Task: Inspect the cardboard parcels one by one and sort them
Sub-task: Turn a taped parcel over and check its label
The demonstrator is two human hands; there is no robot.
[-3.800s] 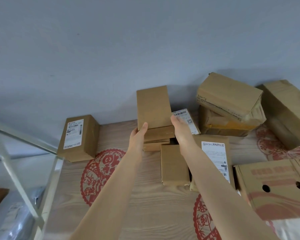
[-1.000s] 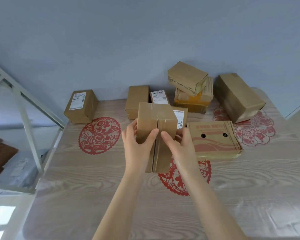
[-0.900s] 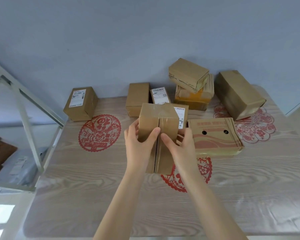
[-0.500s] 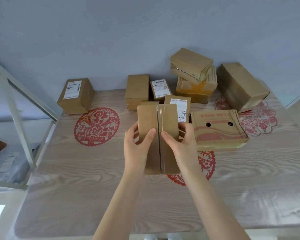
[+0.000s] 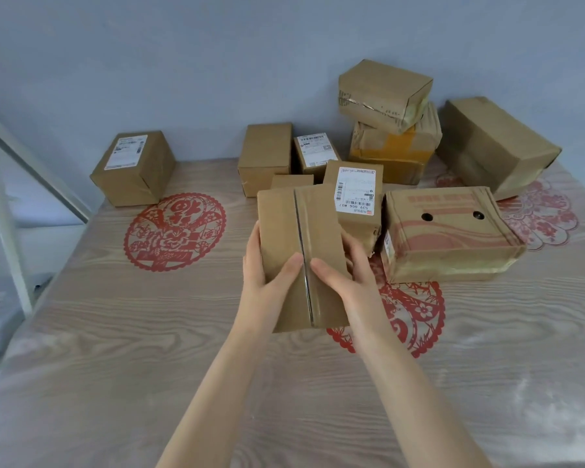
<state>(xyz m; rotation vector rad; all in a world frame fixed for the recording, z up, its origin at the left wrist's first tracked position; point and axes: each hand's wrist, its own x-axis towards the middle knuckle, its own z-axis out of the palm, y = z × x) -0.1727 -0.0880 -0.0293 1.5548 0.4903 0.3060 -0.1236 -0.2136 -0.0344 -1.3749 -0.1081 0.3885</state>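
A flat brown parcel (image 5: 298,224) with a taped centre seam is held above the wooden table (image 5: 149,332). My left hand (image 5: 267,278) grips its left side, thumb on the top face. My right hand (image 5: 345,278) grips the right side, thumb beside the seam. Behind it lie several other cardboard parcels: a labelled one (image 5: 355,194), a plain one (image 5: 265,157), a small labelled one (image 5: 314,152), a red-printed box with two holes (image 5: 446,231), a stack of two (image 5: 385,96), a large box (image 5: 493,146). One labelled parcel (image 5: 132,167) stands alone at the far left.
Red paper-cut decorations (image 5: 174,231) lie under the table's clear cover. A white metal frame (image 5: 4,184) stands off the left edge. A grey wall runs behind the parcels.
Since 3.8 s ago I have lifted this parcel from the back pile and drawn it toward me. Over the last second its seamed face has tilted flatter toward me.
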